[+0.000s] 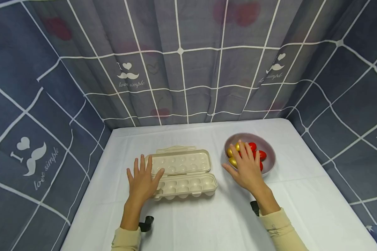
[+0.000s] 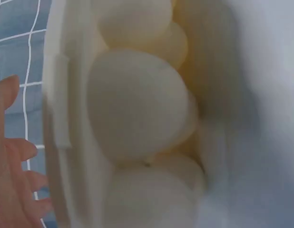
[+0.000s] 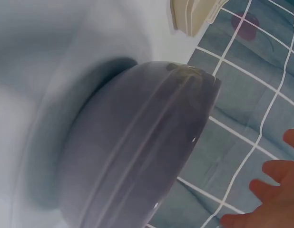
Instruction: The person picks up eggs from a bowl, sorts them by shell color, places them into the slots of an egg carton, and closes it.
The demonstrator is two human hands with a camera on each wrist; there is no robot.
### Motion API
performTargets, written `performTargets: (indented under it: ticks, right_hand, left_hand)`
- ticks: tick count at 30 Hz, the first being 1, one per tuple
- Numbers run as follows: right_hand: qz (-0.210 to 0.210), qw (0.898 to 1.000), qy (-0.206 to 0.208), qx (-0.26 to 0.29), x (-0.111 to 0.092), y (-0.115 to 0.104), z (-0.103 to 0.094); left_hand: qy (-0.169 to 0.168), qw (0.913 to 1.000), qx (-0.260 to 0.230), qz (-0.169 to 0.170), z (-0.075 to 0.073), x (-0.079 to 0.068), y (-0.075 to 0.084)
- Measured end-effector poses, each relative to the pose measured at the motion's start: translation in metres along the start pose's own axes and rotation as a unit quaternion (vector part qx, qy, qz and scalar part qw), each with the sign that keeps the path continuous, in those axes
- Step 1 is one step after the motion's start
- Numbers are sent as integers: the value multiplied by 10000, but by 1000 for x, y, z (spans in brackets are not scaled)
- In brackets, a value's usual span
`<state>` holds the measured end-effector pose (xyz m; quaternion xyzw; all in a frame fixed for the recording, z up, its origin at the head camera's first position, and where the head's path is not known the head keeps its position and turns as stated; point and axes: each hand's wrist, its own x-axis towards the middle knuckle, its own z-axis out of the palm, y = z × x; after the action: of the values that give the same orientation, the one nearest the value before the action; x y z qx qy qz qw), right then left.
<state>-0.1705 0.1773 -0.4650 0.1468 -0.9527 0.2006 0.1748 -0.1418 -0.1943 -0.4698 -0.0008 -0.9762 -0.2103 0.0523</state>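
A beige egg carton [image 1: 188,184] lies with its lid folded back on the table, its rows of cups showing. My left hand [image 1: 142,183], fingers spread and nearly straight, hovers over the carton's left end and hides part of it. In the left wrist view the rounded cup bottoms of the carton [image 2: 137,104] loom close, with the left fingers [image 2: 23,190] beyond its rim. A mauve bowl [image 1: 270,157] at the right holds several red eggs [image 1: 262,155] and gold eggs [image 1: 233,162]. Over it my right hand [image 1: 246,170] reaches with extended fingers, gripping nothing.
White cloth covers the table [image 1: 188,226]. A dark blue checked curtain [image 1: 201,69] hangs behind it and along both sides. The bowl's outer wall [image 3: 137,142] fills much of the right wrist view, with a corner of the carton [image 3: 194,14] past it.
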Motion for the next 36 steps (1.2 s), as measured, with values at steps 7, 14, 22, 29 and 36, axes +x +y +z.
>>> performTargets:
  ticks: [7,14,22,29,36]
  right_hand:
    - [-427,9885,692,1274,-6,10,-1]
    - [-264,9590,1250,2529,-9,17,-3]
    - [857,9169,775,3820,-12,25,-9]
    - [1125,8914,571,4352,-12,16,-23]
    - [1239,8813,476,4535,-12,38,-4]
  left_hand:
    - [-103,9948,-974,-285,10,-11,-21]
    - [101,9855,-1599,-560,13,-21,-37]
    - [-286,9856,-1502,-717,18,-37,-55]
    - [-1100,9758,-1730,-763,15,-45,-65]
    - [-1259,9676,-2142,-457,19,-49,-72]
